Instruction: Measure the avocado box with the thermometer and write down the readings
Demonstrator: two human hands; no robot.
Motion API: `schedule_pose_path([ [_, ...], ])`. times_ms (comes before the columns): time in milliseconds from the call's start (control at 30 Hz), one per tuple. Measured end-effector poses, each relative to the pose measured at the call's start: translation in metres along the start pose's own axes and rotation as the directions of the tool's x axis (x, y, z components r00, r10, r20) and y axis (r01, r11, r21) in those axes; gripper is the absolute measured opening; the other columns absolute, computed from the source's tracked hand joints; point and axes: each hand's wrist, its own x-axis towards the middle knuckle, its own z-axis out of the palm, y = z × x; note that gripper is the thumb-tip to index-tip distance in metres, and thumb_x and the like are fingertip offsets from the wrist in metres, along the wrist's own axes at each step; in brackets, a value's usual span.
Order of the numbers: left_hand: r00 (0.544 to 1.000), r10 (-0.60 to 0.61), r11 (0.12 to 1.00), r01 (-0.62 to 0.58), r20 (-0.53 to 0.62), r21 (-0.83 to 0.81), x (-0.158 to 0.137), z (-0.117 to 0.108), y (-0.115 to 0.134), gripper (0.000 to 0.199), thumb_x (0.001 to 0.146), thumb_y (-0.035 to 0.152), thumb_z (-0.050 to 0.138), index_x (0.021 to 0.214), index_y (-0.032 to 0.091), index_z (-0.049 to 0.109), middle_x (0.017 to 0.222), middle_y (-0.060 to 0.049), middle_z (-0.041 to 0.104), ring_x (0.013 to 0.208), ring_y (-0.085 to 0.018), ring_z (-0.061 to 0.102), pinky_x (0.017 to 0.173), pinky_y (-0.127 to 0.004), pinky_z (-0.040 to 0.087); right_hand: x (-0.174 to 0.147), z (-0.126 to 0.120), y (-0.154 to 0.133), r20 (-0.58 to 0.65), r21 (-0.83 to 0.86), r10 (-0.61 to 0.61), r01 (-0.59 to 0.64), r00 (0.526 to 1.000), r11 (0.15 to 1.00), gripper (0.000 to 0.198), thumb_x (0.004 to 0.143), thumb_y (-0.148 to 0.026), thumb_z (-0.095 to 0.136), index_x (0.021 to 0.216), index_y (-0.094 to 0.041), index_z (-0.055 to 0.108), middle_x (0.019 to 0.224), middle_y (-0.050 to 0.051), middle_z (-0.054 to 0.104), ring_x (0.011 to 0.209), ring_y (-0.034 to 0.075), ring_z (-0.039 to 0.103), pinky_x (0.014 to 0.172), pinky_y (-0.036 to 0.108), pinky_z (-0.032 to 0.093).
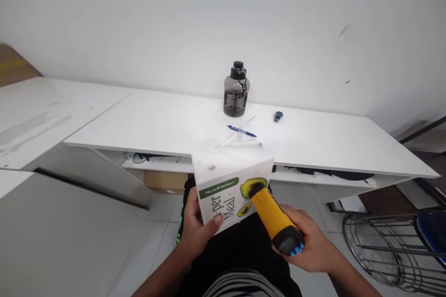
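Observation:
My left hand (198, 225) grips the lower left edge of a white carton (223, 199), thumb on its front. The carton is tilted over my lap, its printed face towards me with "NutriMotion" on a green band and avocado pictures. My right hand (310, 241) is wrapped round a thick yellow-and-black handheld tool (273, 213) with several blue tips at its near end. The tool's dark far end overlaps the avocado picture; whether it touches the carton I cannot tell. What kind of tool it is does not show clearly.
On the white desk (167, 120) stand a grey water bottle (236, 90), a blue pen (241, 131) on a paper slip, and a dark wristwatch (278, 116). Under the desktop runs a shelf with cables (139, 158). A metal wire rack (379, 246) stands at right.

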Motion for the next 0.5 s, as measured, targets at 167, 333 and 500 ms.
schedule_pose_path([
  [167,0.995,0.096,0.993,-0.096,-0.002,0.064,-0.004,-0.008,0.0,0.064,0.063,0.036,0.075,0.117,0.02,0.044,0.096,-0.009,0.067,0.084,-0.025,0.066,0.061,-0.032,0.055,0.005,0.008,0.004,0.011,0.026,-0.048,0.048,0.999,0.999,0.05,0.067,-0.009,0.062,0.113,-0.026,0.05,0.075,-0.002,0.06,0.059,0.013,0.056,0.053,0.023,0.045],
  [333,0.991,0.134,0.987,-0.134,-0.002,0.09,-0.005,-0.014,-0.003,0.066,0.064,0.036,0.074,0.12,0.019,0.042,0.1,-0.011,0.065,0.086,-0.026,0.065,0.062,-0.033,0.055,0.011,0.012,0.001,0.01,0.041,-0.056,0.055,0.998,0.998,0.034,0.067,-0.01,0.064,0.095,-0.026,0.053,0.073,-0.003,0.06,0.056,0.012,0.056,0.051,0.022,0.043],
  [500,0.985,0.175,0.982,-0.174,0.002,0.078,-0.009,-0.014,-0.003,0.066,0.062,0.036,0.075,0.119,0.021,0.045,0.102,-0.011,0.064,0.086,-0.027,0.064,0.065,-0.037,0.056,0.008,0.012,0.0,0.019,0.023,-0.076,0.076,0.997,0.997,0.04,0.068,-0.012,0.065,0.103,-0.026,0.052,0.074,-0.003,0.061,0.057,0.013,0.057,0.051,0.023,0.044],
])
